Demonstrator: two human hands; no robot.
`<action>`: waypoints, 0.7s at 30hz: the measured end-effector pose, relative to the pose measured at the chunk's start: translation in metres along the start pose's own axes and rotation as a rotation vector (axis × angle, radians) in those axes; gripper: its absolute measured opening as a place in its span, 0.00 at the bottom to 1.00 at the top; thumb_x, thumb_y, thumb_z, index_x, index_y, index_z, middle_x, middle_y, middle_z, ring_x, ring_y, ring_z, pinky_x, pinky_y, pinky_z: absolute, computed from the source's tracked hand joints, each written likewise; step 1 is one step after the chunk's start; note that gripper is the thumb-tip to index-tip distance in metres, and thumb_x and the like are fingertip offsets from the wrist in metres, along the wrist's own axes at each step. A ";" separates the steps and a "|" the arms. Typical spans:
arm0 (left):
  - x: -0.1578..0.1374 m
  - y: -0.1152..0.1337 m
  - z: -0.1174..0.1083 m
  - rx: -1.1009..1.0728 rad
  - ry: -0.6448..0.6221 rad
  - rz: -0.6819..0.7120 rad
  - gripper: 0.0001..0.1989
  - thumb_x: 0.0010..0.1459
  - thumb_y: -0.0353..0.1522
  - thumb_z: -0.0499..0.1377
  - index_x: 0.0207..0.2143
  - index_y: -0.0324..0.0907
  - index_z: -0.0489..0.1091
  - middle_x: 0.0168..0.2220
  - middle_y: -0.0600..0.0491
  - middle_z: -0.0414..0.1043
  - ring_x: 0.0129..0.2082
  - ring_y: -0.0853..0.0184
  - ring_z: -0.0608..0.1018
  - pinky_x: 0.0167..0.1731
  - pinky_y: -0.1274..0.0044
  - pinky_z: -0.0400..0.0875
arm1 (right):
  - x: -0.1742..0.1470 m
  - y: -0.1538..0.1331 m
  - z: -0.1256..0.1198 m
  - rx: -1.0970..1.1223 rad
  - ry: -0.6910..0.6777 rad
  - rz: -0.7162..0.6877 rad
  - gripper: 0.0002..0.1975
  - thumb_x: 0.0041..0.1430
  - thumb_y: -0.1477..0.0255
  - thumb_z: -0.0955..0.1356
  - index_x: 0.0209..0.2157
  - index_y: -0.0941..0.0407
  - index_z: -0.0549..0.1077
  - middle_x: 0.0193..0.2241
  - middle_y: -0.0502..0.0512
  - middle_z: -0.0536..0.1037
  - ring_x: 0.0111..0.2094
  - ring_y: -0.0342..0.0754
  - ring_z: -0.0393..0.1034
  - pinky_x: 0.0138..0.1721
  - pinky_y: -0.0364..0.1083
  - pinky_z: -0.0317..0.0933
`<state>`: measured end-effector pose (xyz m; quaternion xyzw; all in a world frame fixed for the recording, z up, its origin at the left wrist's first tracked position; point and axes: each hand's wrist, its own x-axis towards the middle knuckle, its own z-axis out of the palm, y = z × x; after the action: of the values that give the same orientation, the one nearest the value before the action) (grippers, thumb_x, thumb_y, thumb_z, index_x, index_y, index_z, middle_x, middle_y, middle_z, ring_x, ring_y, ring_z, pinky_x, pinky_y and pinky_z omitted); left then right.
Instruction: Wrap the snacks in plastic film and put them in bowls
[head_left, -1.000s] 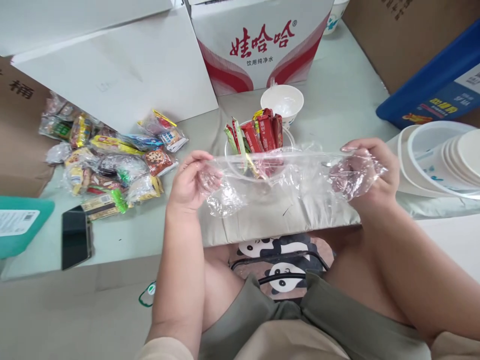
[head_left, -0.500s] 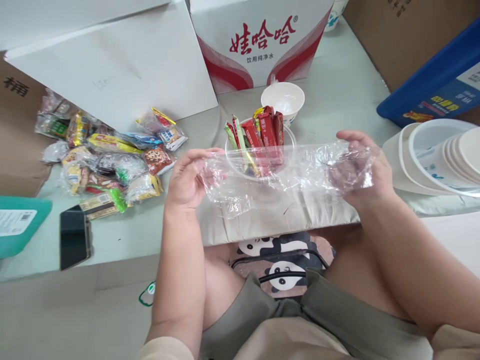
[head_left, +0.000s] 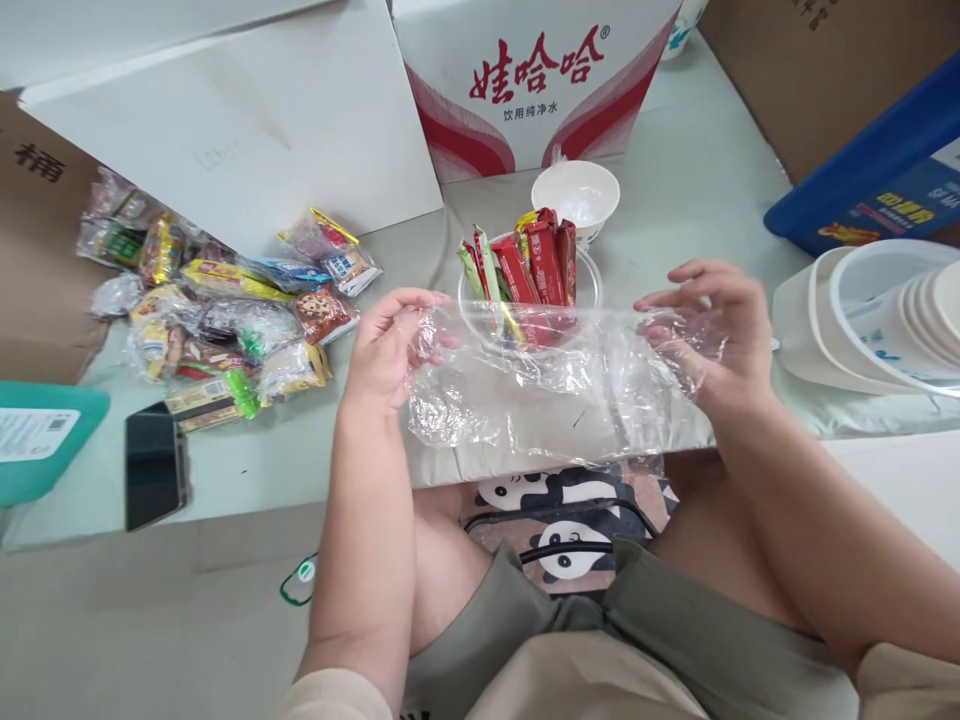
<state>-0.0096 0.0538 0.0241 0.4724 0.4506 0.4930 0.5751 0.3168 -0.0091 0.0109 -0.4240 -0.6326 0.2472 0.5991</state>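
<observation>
A clear plastic bag [head_left: 525, 395] hangs stretched between my hands above the table's front edge. My left hand [head_left: 394, 345] pinches its left end between thumb and fingers. At the other end, my right hand [head_left: 709, 330] has its thumb and fingers on the film, partly seen through it, with some fingers spread. Behind the bag stands a clear round tub [head_left: 596, 290] holding several upright snack packets [head_left: 529, 265], mostly red with some green and yellow. The bag covers the tub's lower front. A white paper cup [head_left: 576, 195] stands just behind the tub.
Many wrapped snacks [head_left: 225, 300] lie heaped at the left, with a phone [head_left: 155, 465] and a teal package [head_left: 49, 440] nearer me. White cartons [head_left: 240, 130] line the back. At the right are nested white tubs with cups [head_left: 817, 320] and a blue container [head_left: 862, 180].
The bag now hangs lower and more spread out, especially on its right side. My right hand has moved slightly left, its fingers shifting on the film. My left hand keeps its pinch.
</observation>
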 end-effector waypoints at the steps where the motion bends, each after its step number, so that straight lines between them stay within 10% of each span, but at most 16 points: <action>1: 0.001 0.000 0.000 -0.009 0.024 0.007 0.10 0.52 0.39 0.71 0.32 0.44 0.76 0.41 0.54 0.82 0.22 0.72 0.81 0.14 0.83 0.63 | -0.001 0.000 0.000 -0.015 -0.021 -0.017 0.08 0.56 0.69 0.77 0.36 0.50 0.76 0.44 0.54 0.73 0.41 0.48 0.77 0.44 0.51 0.72; 13: 0.002 0.001 -0.005 -0.200 0.071 0.030 0.08 0.45 0.28 0.71 0.23 0.42 0.74 0.41 0.54 0.80 0.32 0.66 0.84 0.30 0.74 0.81 | 0.000 -0.011 -0.002 0.183 0.077 0.307 0.10 0.57 0.63 0.76 0.30 0.53 0.75 0.36 0.54 0.74 0.27 0.42 0.67 0.22 0.43 0.61; 21: -0.001 0.004 -0.008 -0.239 0.006 0.011 0.12 0.43 0.34 0.75 0.24 0.43 0.74 0.45 0.54 0.79 0.44 0.61 0.84 0.39 0.72 0.81 | -0.001 -0.022 0.000 0.048 -0.084 0.618 0.18 0.45 0.66 0.79 0.38 0.51 0.77 0.30 0.48 0.75 0.25 0.41 0.66 0.26 0.43 0.60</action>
<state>-0.0182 0.0535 0.0268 0.4013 0.3880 0.5477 0.6232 0.3116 -0.0220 0.0285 -0.5716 -0.4919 0.4498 0.4786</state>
